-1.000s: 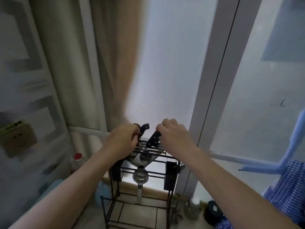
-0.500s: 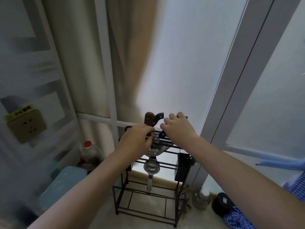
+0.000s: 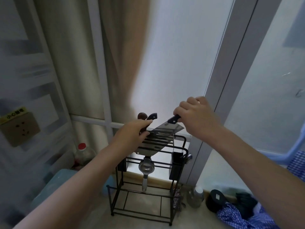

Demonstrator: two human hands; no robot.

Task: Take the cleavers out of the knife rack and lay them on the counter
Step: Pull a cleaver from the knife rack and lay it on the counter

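Now right hand (image 3: 198,118) gripping cleaver (image 3: 158,139), partly inside knife rack (image 3: 179,151)

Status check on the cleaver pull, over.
Right hand shut on black-handled cleaver, blade partly out of knife rack. Left hand gripping next handle. Nothing blocking.

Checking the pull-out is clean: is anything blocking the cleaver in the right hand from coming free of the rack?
Nothing visible does. The right hand holds the cleaver tilted, its blade still partly between the knife rack wires, beside the left hand gripping another handle.
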